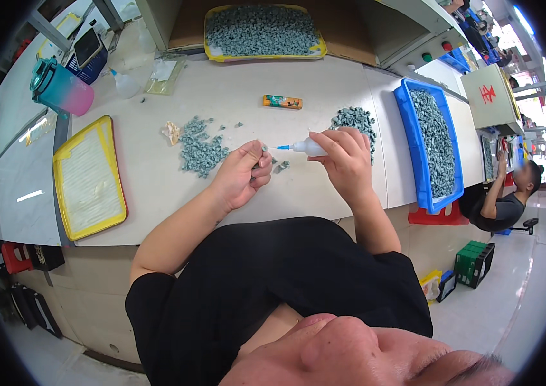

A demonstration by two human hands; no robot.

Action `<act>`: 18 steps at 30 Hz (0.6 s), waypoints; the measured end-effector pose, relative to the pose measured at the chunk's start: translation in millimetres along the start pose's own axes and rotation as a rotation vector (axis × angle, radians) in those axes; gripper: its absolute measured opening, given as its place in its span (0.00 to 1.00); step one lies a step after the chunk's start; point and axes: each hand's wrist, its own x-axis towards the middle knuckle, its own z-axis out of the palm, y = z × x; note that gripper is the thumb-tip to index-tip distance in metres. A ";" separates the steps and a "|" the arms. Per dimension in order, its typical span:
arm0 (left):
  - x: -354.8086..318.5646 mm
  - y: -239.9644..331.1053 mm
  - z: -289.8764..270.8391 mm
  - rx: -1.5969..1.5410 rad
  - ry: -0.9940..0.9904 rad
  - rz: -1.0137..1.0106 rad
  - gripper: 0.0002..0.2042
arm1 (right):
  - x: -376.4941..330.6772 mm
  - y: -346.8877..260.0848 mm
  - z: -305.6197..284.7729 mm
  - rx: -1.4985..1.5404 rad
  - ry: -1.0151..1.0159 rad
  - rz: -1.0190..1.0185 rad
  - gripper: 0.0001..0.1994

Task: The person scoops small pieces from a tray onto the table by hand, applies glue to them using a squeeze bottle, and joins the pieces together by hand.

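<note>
Bottle, white, level between the hands, its long axis running left to right. The right hand grips its right end; its blue nozzle points left at the left hand, which pinches a small green piece; whether they touch, I can't tell. A green heap lies left, a darker heap right; farther off, an orange tube.
</note>
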 end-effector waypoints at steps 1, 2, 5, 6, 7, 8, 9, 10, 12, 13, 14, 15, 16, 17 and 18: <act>0.1 -0.2 -0.1 0.038 0.004 -0.008 0.11 | 0.3 -0.2 -0.2 0.002 -0.003 0.002 0.21; 0.1 -0.5 -0.3 0.076 0.008 -0.015 0.12 | 0.5 -0.3 -0.2 -0.019 0.004 -0.010 0.21; 0.6 -1.8 -0.8 0.098 0.019 -0.015 0.14 | 1.3 -2.3 -1.0 -0.060 0.006 -0.031 0.21; 0.4 -2.1 -0.5 0.096 0.021 -0.016 0.14 | 1.6 -2.9 -1.1 -0.081 0.003 -0.040 0.21; 0.1 -2.0 0.4 0.114 0.021 -0.010 0.14 | 2.0 -3.1 -1.4 -0.080 0.002 -0.039 0.21; 0.0 -1.9 0.8 0.132 0.021 -0.004 0.14 | 2.3 -3.2 -1.6 -0.092 0.004 -0.041 0.20; 0.2 -2.0 0.5 0.132 0.022 -0.006 0.14 | 2.5 -3.3 -1.8 -0.104 0.005 -0.043 0.20; 0.6 -2.0 -0.4 0.142 0.019 -0.001 0.14 | 2.6 -3.1 -2.0 -0.103 0.004 -0.043 0.20; 0.7 -2.1 -0.4 0.150 0.016 0.003 0.14 | 2.7 -2.6 -2.7 -0.112 -0.002 -0.061 0.20; 0.6 -2.3 1.0 0.158 0.025 0.010 0.14 | 3.0 -2.9 -2.8 -0.111 -0.004 -0.059 0.20; 0.6 -2.5 1.5 0.165 0.034 0.017 0.14 | 3.6 -3.1 -3.3 -0.125 -0.004 -0.071 0.20; 0.6 -2.3 0.4 0.164 0.036 0.015 0.14 | 4.2 -3.4 -4.0 -0.139 -0.004 -0.084 0.19; 0.7 -1.5 -1.3 0.197 0.028 0.017 0.14 | 5.2 -3.8 -5.2 -0.138 -0.005 -0.082 0.19; 0.9 -1.2 -2.5 0.231 0.020 0.019 0.14 | 6.5 -4.3 -6.8 -0.162 -0.004 -0.101 0.19; 1.3 -1.7 -3.1 0.231 0.021 0.017 0.14 | 7.4 -4.8 -8.2 -0.186 -0.003 -0.121 0.19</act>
